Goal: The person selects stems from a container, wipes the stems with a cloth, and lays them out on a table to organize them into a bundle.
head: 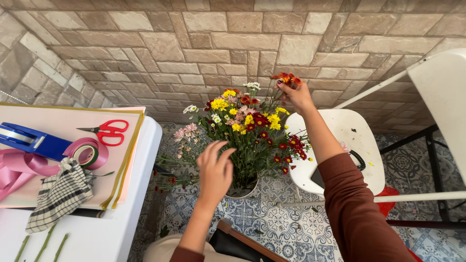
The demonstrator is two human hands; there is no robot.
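At far left, white table [97,237] running out of view, rounded right edge standing near the bouquet, with a narrow strip of patterned tile floor [291,228] between. On the table, stacked pink and gold-edged paper sheets [58,121], blue tape dispenser [31,140], pink ribbon roll [87,151], red-handled scissors [108,131], checked cloth [60,194], cut green stems [46,242] at the near edge. Centre, on the floor against the stone-tile wall [194,48]: pot [242,187] crowded with small chrysanthemums [252,128] in yellow, dark red, orange, white and pale pink over green leaves. Left hand [214,170] over the near-left side of the bunch, fingers loosely spread, grasping nothing, just touching the foliage. Right hand [297,94] raised at the far right top of the bunch, fingertips pinched on a stem of orange-red blooms [287,77]. Right of it, white plastic chair [349,145] pressed close to the flowers, leaving little room on that side; more open floor toward the near centre.
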